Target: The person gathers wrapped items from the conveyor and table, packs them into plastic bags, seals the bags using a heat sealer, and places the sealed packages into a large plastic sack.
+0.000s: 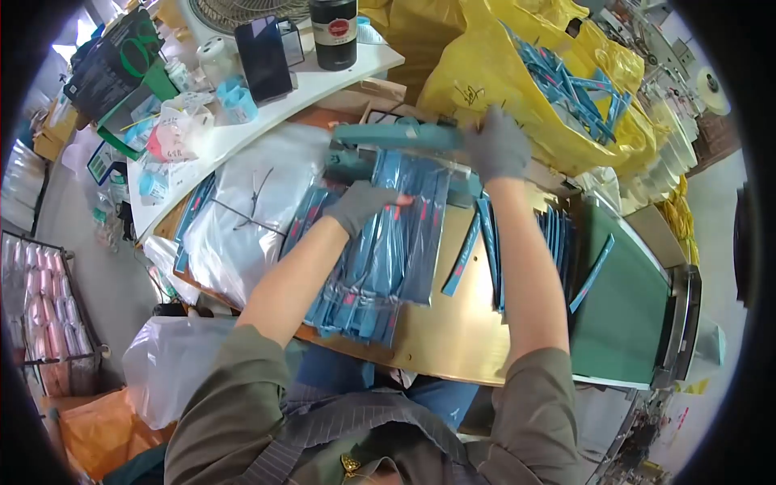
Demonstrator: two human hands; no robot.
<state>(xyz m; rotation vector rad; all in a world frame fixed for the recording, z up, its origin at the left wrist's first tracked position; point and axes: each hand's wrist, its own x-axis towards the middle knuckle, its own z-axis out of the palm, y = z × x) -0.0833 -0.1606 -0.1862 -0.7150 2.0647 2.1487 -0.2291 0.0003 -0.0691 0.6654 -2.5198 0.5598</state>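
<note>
My left hand (pixel 365 207), in a grey glove with bare fingertips, presses on a clear plastic bag of blue strips (pixel 380 263); its fingers lie over the bag's upper part. My right hand (pixel 499 147), also gloved in grey, is closed around the right end of the green lever of a bag sealer (pixel 396 136). Motion blurs its fingers. The lever is raised above the sealer's base, at the top of the bag. Loose blue strips (pixel 488 242) lie on the brass-coloured tabletop beneath my right forearm.
A yellow sack (pixel 461 77) of blue packets stands at the back right. Clear plastic bags (pixel 234 250) lie to the left. Behind them, a white shelf (pixel 307 90) holds a phone (pixel 263 61) and a black cup (pixel 334 36). A green surface (pixel 622 315) extends at the right.
</note>
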